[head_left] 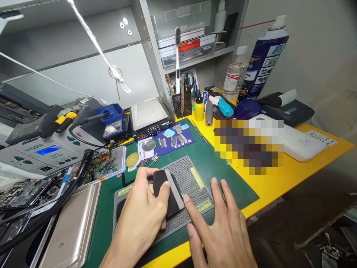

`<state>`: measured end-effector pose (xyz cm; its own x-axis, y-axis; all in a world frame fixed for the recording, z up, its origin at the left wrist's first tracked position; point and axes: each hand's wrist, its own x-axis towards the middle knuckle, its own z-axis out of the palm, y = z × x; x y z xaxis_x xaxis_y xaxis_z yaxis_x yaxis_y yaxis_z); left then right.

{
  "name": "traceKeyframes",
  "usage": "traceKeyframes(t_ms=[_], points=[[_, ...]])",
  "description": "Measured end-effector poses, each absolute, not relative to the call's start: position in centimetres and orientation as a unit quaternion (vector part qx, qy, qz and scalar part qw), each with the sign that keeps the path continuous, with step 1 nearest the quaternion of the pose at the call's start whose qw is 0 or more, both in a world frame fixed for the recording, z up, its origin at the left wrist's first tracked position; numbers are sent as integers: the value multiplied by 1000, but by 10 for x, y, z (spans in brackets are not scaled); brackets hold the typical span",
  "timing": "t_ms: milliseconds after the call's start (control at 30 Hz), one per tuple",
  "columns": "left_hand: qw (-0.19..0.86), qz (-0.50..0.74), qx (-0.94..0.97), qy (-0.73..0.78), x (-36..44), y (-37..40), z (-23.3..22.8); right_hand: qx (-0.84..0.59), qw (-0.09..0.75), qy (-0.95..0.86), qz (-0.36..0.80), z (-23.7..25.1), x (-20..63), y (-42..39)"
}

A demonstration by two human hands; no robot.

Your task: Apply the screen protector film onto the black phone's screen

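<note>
I am watching from the room. Near the front edge of the yellow bench (173,257), the right hand (224,225) is extending, gripping nothing, its index fingertip (187,201) touching the right edge of a black rectangular block with a grey band (175,191). The left hand (147,206) is grasping this block over the middle of a grey honeycomb-textured mat (185,174). Caution: uneven finger pressure could be tilting the block; a loosening grasp could be letting it slide toward the mat's right corner.
</note>
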<state>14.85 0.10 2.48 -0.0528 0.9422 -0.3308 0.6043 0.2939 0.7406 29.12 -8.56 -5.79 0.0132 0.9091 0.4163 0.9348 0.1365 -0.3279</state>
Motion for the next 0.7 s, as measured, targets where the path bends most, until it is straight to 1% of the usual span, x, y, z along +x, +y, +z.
traceKeyframes(t_ms=[700], points=[[406, 212, 563, 688, 153, 4, 26, -644, 269, -715, -38, -63, 294, -85]])
